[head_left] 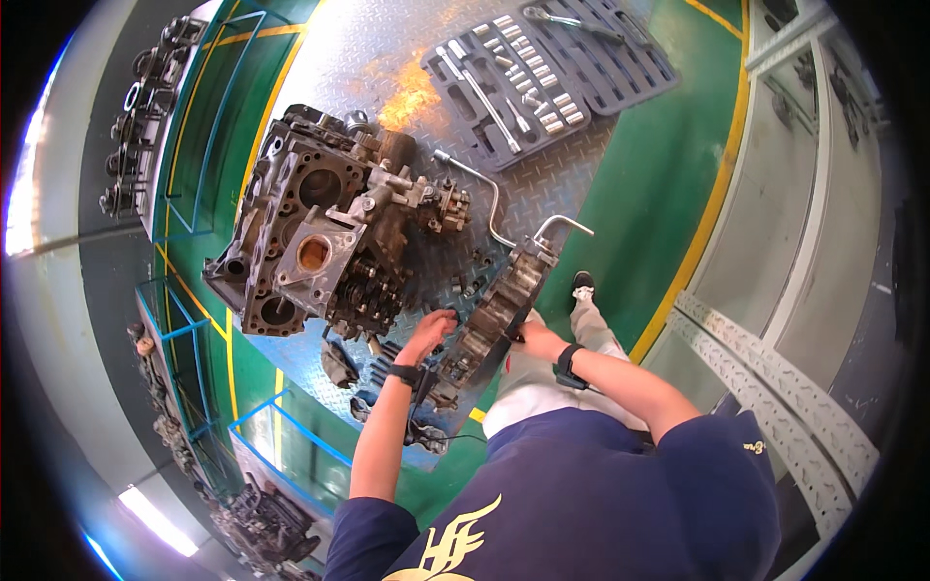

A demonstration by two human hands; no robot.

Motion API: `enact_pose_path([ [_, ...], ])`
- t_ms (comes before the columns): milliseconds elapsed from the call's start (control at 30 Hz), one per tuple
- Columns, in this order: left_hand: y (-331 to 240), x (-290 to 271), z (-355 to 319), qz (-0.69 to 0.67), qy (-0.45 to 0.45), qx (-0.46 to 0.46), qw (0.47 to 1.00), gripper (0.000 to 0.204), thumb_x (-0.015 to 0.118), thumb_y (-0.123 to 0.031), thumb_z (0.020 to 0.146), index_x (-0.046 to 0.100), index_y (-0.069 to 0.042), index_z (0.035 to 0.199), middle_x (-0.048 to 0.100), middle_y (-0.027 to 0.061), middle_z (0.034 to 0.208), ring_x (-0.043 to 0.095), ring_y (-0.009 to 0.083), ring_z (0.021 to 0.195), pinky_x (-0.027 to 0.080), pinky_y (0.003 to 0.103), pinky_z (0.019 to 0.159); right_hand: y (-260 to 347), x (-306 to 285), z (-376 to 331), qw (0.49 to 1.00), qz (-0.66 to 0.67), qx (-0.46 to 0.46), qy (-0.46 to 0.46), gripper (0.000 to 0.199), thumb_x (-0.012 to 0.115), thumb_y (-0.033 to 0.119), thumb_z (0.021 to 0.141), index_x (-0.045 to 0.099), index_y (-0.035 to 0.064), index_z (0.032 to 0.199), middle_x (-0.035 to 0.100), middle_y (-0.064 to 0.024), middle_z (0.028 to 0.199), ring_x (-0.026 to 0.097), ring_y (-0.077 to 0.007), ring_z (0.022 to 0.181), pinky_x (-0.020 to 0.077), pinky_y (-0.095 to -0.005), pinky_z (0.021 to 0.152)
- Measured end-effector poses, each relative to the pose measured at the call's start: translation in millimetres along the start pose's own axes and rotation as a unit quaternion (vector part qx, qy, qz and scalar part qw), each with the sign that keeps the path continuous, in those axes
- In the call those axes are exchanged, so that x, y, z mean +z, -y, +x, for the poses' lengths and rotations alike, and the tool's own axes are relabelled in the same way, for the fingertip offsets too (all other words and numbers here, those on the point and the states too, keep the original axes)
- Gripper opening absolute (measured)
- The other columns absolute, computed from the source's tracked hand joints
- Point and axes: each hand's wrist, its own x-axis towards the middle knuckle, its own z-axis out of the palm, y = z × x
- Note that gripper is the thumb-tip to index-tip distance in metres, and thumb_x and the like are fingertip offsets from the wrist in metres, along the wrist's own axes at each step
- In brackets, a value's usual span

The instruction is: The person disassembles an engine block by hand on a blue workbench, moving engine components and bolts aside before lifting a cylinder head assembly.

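At the near edge of the table (542, 179), in the head view, a long metal casting (499, 302) slants from lower left to upper right between the two hands. The right hand (539, 341) is at its right side, fingers bent against the edge; the tips are hidden, so I cannot tell how firmly they grasp it. The left hand (431, 334) is just beside the casting's left side, fingers curled; I cannot tell whether they grasp anything. Small dark parts (467, 285) lie near that hand. Each wrist wears a black band (570, 366). Left of the casting sits a bulky engine (315, 223), round bores showing. Between them lies a bent bar (497, 198); a second bent length (562, 224) sticks out at the casting's far end. Beyond, an open case (630, 77) holds rows of sockets (523, 66).
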Motion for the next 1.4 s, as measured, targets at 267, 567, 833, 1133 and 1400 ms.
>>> enact_pose_path([
  [267,34,20,-25,0.047,-0.053,0.111,0.991,0.041,0.053,-0.020,0.094,0.056,0.002,0.129,0.065,0.0085,0.113,0.057,0.0155,0.102,0.045,0.028,0.090,0,12,7,0.996,-0.060,0.062,0.021,0.037,0.072,0.030,0.077,0.069,-0.0029,0.093,0.068,-0.0259,0.093,0.065,-0.0416,0.092,0.0516,-0.0475,0.083],
  [567,-1,44,-40,0.102,-0.125,0.120,0.980,0.039,0.058,-0.021,0.093,0.058,0.002,0.125,0.069,0.0136,0.111,0.065,0.0214,0.103,0.049,0.031,0.091,-11,17,-3,0.976,-0.204,0.055,0.043,0.025,0.052,0.021,0.087,0.066,0.0049,0.101,0.069,-0.0204,0.098,0.066,-0.0386,0.092,0.0524,-0.0493,0.080],
  [833,23,22,-52,0.032,-0.228,0.242,0.942,0.035,0.064,-0.016,0.089,0.062,0.002,0.119,0.070,0.0110,0.102,0.065,0.0167,0.095,0.051,0.030,0.086,-64,-58,-58,0.951,-0.258,0.073,0.153,0.027,0.059,0.021,0.084,0.071,0.0006,0.097,0.070,-0.0234,0.094,0.068,-0.0399,0.089,0.0541,-0.0469,0.082],
  [1133,-4,42,-148,0.063,-0.324,0.271,0.904,0.044,0.070,-0.016,0.083,0.059,0.003,0.121,0.071,0.0185,0.105,0.069,0.0282,0.102,0.053,0.037,0.089,55,-281,-138,0.991,0.003,0.104,-0.084,0.014,0.059,0.010,0.090,0.061,-0.0037,0.088,0.066,-0.0096,0.069,0.066,-0.0166,0.061,0.0542,-0.0315,0.060],
  [1400,-80,126,-163,-0.029,-0.229,0.418,0.878,0.039,0.067,-0.020,0.094,0.059,0.001,0.126,0.071,0.0127,0.101,0.066,0.0170,0.091,0.054,0.033,0.082,234,-256,-53,0.983,-0.104,-0.153,0.004,0.010,0.063,0.006,0.091,0.058,-0.0025,0.093,0.065,-0.0109,0.072,0.063,-0.0154,0.065,0.0490,-0.0297,0.062],
])
